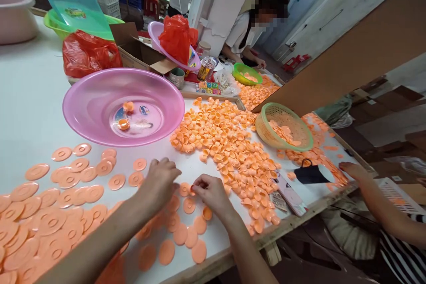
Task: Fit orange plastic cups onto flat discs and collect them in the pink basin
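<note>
My left hand (161,182) is closed over the white tabletop, its fingers curled and their tips mostly hidden; what they hold, if anything, does not show. Close beside it, my right hand (212,193) has thumb and forefinger pinched at the edge of a small orange plastic disc (184,189). Below both hands, several flat orange discs (191,237) lie loose, with one small orange cup (207,213) among them. A heap of orange plastic cups (226,135) spreads just beyond my right hand. Larger ringed orange discs (53,222) are piled to the left.
A pink basin (80,115) with two orange pieces inside stands beyond my left hand. A yellow-green basket (282,140) of discs, a phone (289,195) and a black mask (311,173) lie rightward. A co-worker's arm (376,191) reaches in from the right; another person (241,37) works behind.
</note>
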Action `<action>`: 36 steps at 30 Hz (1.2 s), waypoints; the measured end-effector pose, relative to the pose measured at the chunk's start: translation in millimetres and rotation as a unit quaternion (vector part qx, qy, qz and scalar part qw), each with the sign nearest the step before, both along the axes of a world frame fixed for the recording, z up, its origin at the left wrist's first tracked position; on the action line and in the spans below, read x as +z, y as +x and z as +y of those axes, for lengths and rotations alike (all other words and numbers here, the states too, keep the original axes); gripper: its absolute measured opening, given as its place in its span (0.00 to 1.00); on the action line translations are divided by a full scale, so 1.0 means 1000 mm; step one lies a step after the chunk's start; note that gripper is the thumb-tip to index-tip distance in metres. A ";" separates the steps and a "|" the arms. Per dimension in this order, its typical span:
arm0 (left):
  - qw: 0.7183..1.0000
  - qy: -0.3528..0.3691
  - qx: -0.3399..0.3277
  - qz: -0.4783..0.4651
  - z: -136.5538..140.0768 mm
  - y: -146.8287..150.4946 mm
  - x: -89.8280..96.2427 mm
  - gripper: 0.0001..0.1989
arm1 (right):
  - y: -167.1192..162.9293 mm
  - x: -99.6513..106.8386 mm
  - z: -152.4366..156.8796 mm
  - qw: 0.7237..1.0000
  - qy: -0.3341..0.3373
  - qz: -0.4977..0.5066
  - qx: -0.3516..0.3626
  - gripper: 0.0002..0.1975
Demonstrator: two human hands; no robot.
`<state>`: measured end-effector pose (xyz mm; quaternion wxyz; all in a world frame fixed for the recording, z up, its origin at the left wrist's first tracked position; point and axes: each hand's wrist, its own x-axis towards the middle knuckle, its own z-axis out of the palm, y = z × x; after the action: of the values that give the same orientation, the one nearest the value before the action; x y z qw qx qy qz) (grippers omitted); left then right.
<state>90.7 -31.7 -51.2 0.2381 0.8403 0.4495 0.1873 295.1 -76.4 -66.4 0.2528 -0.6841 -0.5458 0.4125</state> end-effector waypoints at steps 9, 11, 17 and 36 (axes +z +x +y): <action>0.998 -0.070 0.004 0.004 -0.021 0.023 -0.040 0.07 | -0.025 -0.013 0.002 0.996 0.025 -0.089 -0.018 0.07; 0.995 -0.096 0.007 0.001 -0.018 0.021 -0.033 0.08 | -0.027 -0.013 0.004 0.993 0.034 -0.117 -0.006 0.08; 0.969 -0.236 0.071 0.009 -0.006 0.035 -0.019 0.08 | -0.026 -0.011 0.003 0.989 0.035 -0.145 0.014 0.09; 0.930 0.091 0.305 -0.183 0.061 -0.031 0.075 0.07 | 0.041 0.019 -0.054 0.998 0.010 -0.044 0.048 0.14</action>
<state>59.6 28.8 23.5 0.1697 0.6320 0.6138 0.4416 336.0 -130.1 -47.1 0.2153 -0.6717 -0.5930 0.3883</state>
